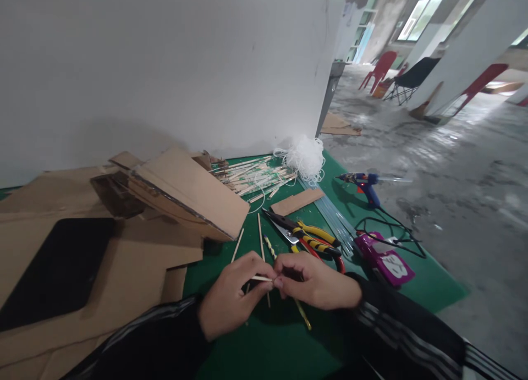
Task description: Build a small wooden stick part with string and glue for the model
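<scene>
My left hand (235,292) and my right hand (317,284) meet over the green mat (268,347), both pinching a short thin wooden stick (262,279) between fingertips. Both wrists wear black sleeves with white stripes. Two longer sticks (260,237) lie on the mat just beyond my fingers. Yellow-handled pliers and snips (307,236) rest right behind my right hand.
Cardboard sheets and a folded cardboard piece (193,193) cover the left. A pile of sticks (251,176), white string (305,157), a cardboard strip (297,202), a blue glue gun (365,183) with cable and a purple box (385,259) lie farther back and right. A white board (165,66) stands behind.
</scene>
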`<state>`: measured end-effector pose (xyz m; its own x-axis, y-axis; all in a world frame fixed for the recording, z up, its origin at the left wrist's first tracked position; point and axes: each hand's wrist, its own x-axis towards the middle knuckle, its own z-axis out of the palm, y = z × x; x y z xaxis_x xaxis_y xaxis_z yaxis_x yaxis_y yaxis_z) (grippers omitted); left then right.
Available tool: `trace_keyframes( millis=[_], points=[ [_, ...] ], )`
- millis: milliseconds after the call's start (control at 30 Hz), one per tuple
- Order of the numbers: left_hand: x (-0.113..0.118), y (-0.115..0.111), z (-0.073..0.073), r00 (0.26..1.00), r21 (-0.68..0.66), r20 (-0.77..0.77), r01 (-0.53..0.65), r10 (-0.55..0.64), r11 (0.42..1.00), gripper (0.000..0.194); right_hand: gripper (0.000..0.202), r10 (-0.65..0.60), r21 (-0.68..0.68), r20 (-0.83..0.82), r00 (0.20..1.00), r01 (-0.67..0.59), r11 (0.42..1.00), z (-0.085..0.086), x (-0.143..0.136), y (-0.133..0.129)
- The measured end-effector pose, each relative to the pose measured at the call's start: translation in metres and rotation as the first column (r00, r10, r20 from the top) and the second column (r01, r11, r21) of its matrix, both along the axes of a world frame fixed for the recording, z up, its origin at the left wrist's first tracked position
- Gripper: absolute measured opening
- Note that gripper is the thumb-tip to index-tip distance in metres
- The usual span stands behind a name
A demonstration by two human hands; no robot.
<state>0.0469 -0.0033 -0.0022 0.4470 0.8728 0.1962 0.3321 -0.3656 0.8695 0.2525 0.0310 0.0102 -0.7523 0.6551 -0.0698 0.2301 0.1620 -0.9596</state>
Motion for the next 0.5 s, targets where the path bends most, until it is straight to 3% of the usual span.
trace_keyframes(
  millis=[100,200,300,500],
  points=[
    [0.0023,-0.0011,-0.002,0.997,-0.049,-0.002,-0.074,0.074,0.996,0.008,0.014,-0.035,0.082,0.007,0.999,0.034,0.996,0.0013,-0.0001,0.0002],
    [0.005,-0.0031,-0.0046,0.982,-0.208,0.026,-0.178,0.188,0.962,0.013,0.014,-0.078,0.125,-0.031,0.996,0.081,0.989,0.0017,-0.0014,-0.0013],
    [0.0074,-0.0053,-0.0053,0.975,-0.317,0.077,-0.173,0.208,0.932,0.016,0.015,-0.11,0.116,-0.081,0.991,0.118,0.986,0.0017,-0.0031,-0.0038],
    [0.0082,-0.0059,-0.0041,0.965,-0.229,-0.006,-0.258,0.264,0.939,0.015,0.014,-0.132,0.188,-0.05,0.99,0.139,0.972,0.0017,-0.003,-0.0041]
  ],
)
